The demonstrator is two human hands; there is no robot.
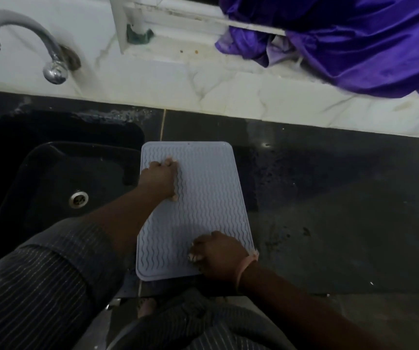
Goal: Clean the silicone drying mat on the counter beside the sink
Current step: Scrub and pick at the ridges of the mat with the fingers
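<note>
On the mat (211, 198), both hands press curled: left hand (161, 179) far, right hand (218, 256) near.

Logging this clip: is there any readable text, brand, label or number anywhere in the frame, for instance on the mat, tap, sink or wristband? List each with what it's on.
None can be read.
Drying mat: only a wavy ridge pattern, no lettering.
Tap, sink, wristband: no visible marking.
Purple cloth: plain, no print.
</note>
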